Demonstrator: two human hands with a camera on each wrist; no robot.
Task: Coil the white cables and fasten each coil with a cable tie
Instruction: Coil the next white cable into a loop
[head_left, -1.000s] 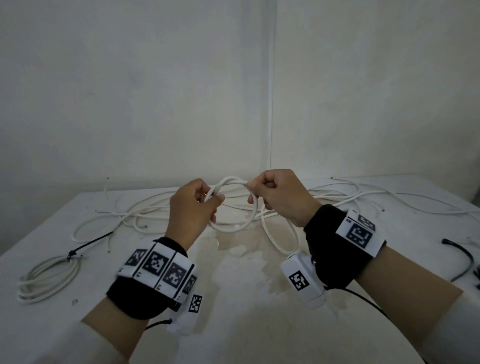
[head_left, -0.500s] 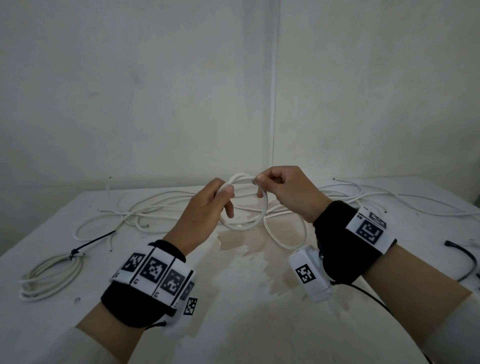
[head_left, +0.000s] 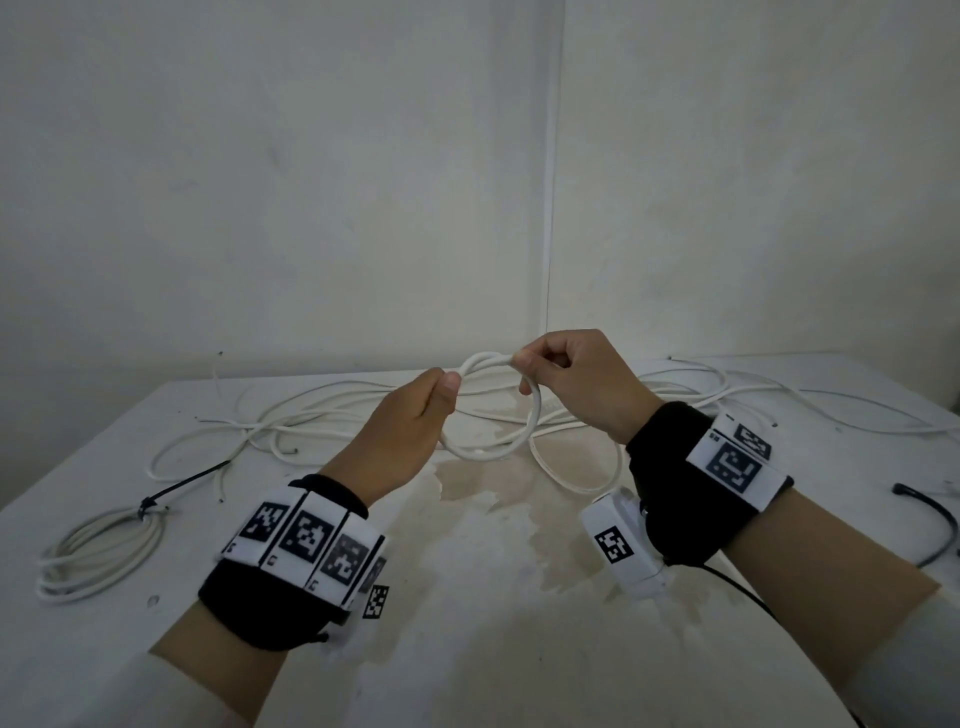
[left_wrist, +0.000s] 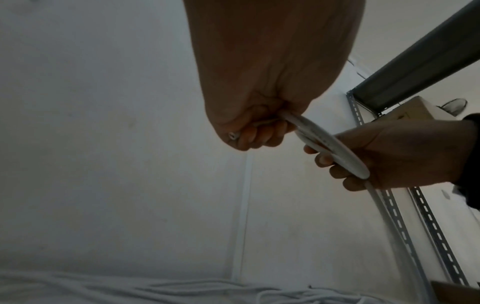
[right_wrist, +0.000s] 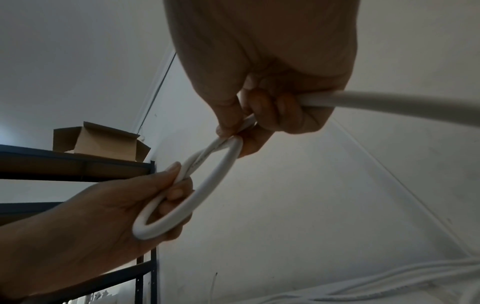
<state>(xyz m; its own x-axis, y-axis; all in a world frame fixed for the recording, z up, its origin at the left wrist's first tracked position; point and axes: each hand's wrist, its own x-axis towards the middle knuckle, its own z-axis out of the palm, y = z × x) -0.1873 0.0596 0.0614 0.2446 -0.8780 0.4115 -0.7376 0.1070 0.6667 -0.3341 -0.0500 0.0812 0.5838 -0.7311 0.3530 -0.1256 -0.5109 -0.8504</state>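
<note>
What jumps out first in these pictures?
Two hands meet above the table's middle: the left hand and right hand both grip a small white cable loop. Loose white cables sprawl behind, and a finished coil with a black tie lies far left.

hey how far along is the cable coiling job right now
One coil looks done: the bundled white cable coil on the white table, cinched by a black cable tie. In hand: the left hand and right hand hold a small first loop of white cable. Left: the loose white cables lying behind, and this coil's tie.
</note>
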